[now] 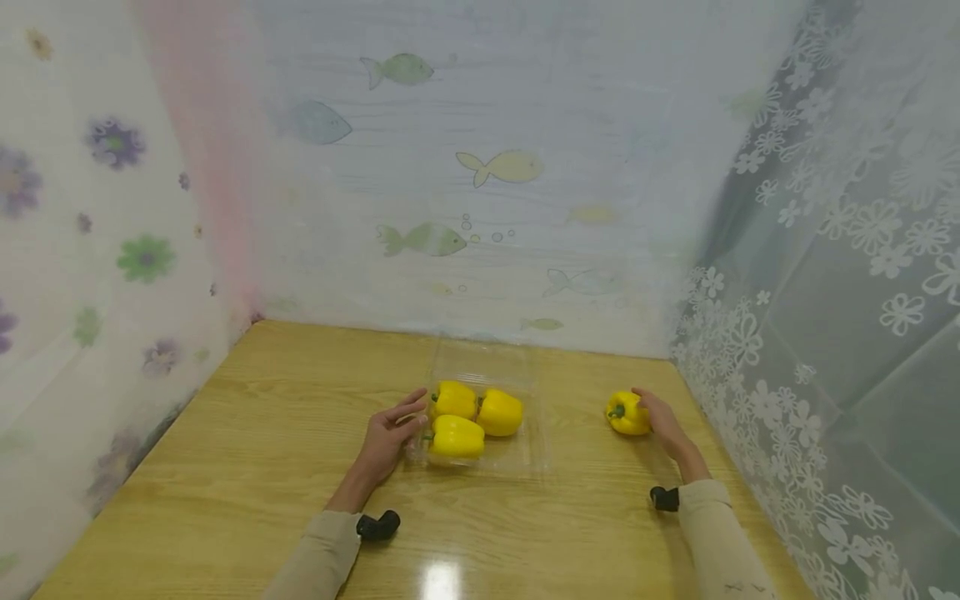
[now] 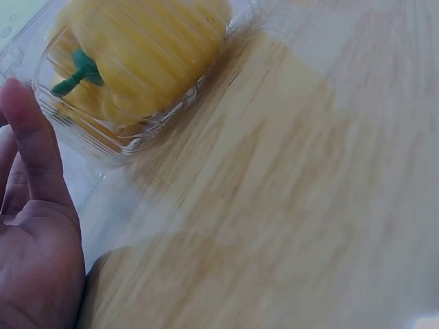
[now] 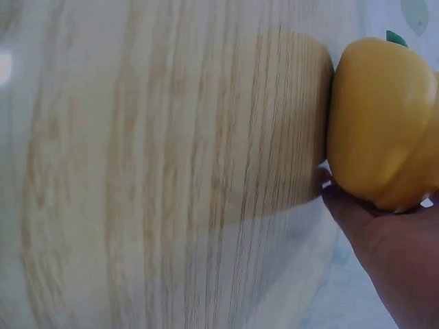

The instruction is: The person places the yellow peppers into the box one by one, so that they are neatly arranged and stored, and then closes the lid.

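Note:
Three yellow bell peppers [image 1: 500, 412] lie together in a clear plastic container [image 1: 521, 460] on the table. My left hand [image 1: 390, 433] is at the container's left side, its fingers loosely extended beside the wall. In the left wrist view one pepper [image 2: 147, 55] with a green stem shows through the clear plastic, near my fingertips. Off to the right, a separate yellow bell pepper [image 1: 625, 413] lies on the table, and my right hand [image 1: 663, 425] grips it from its right side. The right wrist view shows my thumb against this pepper [image 3: 381, 123]; the other fingers are mostly hidden.
The wooden table [image 1: 247, 433] reaches back to a curtain with printed fish [image 1: 510, 167]. Flowered sheets hang along the left side [image 1: 142, 258] and the right side [image 1: 847, 350]. A clear raised flap [image 1: 480, 358] stands at the container's back.

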Motion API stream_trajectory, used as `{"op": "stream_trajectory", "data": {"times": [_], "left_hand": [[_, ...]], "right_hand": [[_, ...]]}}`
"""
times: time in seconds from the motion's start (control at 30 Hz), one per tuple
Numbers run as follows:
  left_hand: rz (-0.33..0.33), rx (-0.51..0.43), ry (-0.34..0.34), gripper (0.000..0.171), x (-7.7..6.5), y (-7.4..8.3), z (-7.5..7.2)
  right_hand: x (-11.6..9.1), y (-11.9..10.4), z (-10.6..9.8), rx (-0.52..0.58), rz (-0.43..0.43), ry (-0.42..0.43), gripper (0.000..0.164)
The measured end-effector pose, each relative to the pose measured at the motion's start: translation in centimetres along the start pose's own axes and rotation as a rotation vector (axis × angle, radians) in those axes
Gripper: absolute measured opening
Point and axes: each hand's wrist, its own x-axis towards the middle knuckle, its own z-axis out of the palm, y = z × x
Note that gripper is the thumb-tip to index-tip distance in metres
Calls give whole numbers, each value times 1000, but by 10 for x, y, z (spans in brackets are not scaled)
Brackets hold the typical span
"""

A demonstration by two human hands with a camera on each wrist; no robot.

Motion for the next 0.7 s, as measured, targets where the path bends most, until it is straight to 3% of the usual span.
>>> {"op": "stream_trajectory", "data": {"times": [0.33,0.53,0.7], "left_hand": [[16,3,-6,44,0,0,0],[15,-20,-5,43,-1,0,0],[16,-19,-11,43,0,0,-1]], "right_hand": [[-6,11,0,54,-43,-60,65],[-10,18,3,-4,-36,-24,78],[-10,22,5,-33,-52,-8,79]]}}
